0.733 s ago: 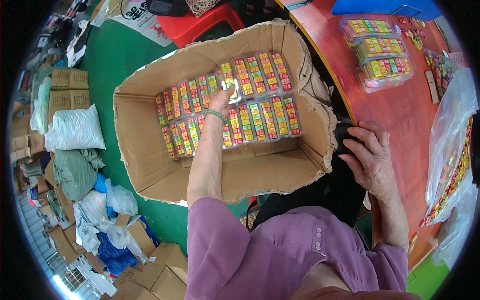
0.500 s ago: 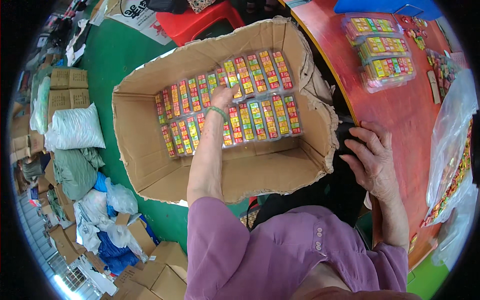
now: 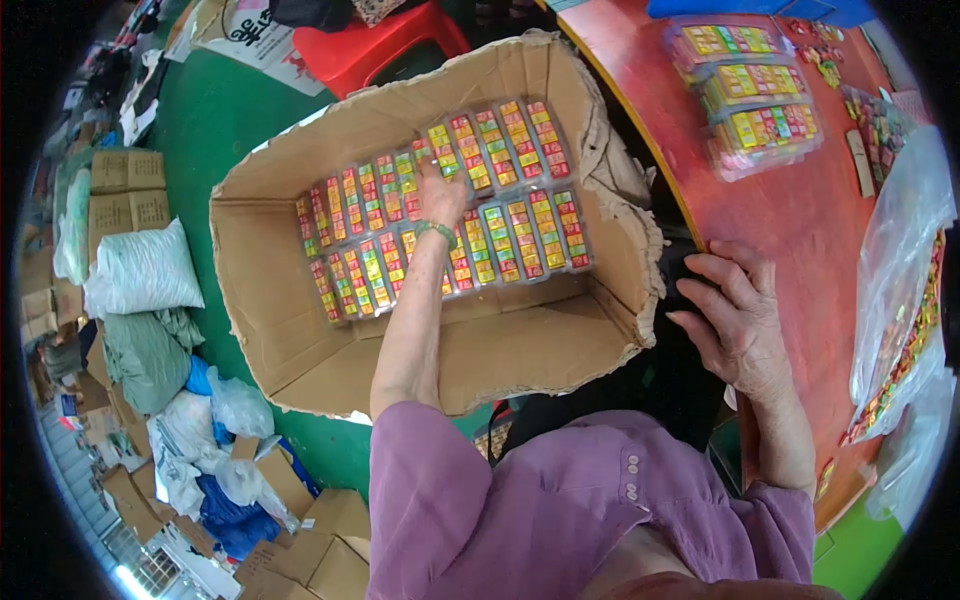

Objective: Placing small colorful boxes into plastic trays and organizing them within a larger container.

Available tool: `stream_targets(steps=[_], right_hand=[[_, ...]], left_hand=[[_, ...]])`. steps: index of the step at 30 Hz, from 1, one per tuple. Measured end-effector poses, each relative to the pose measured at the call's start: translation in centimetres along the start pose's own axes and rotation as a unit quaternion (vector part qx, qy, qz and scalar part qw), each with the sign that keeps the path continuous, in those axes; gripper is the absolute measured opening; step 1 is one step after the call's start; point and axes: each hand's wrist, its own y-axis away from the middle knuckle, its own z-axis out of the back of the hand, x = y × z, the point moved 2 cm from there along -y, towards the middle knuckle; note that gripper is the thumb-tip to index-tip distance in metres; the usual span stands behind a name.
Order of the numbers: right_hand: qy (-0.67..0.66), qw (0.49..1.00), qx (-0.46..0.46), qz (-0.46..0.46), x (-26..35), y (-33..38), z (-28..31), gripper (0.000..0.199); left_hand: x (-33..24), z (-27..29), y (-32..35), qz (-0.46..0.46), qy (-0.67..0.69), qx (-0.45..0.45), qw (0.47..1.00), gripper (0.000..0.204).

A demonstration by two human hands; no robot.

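A large torn-edged cardboard box (image 3: pixel 520 375) holds two long rows of clear plastic trays (image 3: pixel 495 160) filled with small red, yellow and green wrapped pieces. My left hand (image 3: pixel 440 193), with a green bead bracelet (image 3: pixel 437 232) on its wrist, reaches into the box. Its fingers are apart and rest on the trays near the middle of the far row, partly hiding them; nothing is seen lifted. My right hand (image 3: pixel 738 325) is at the edge of the red table (image 3: pixel 790 260), its fingers spread and loosely bent, with nothing in it.
Several filled trays (image 3: pixel 765 128) are stacked on the table's far part. Plastic bags (image 3: pixel 900 290) with small colourful pieces lie at its right. A red stool (image 3: pixel 375 45) stands beyond the box. White sacks (image 3: pixel 148 270) and cartons (image 3: pixel 335 525) line the green floor's left side.
My left hand has shifted slightly left and its fingers now point further away across the trays. The whole view has moved a little. My right hand stays by the table edge.
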Motion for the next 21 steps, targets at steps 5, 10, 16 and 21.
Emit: stream_targets(steps=[5,10,16,21], right_hand=[[-0.023,1.0,-0.001,0.001,-0.4,0.2,-0.2,0.033],[-0.019,1.0,-0.004,-0.001,-0.5,0.6,0.5,0.033],[-0.037,0.999,-0.026,0.02,-1.0,0.4,0.4,0.033],[-0.049,0.997,-0.046,0.037,-1.0,0.9,0.4,0.027]], left_hand=[[1.0,-2.0,-0.3,-0.035,0.011,-0.051,0.998,0.056],[2.2,-2.6,-2.0,0.005,0.012,0.045,0.999,0.052],[2.3,-2.3,-1.3,0.031,0.018,-0.002,0.999,0.057],[-3.9,-1.4,1.7,-0.079,-0.049,-0.063,0.994,0.068]])
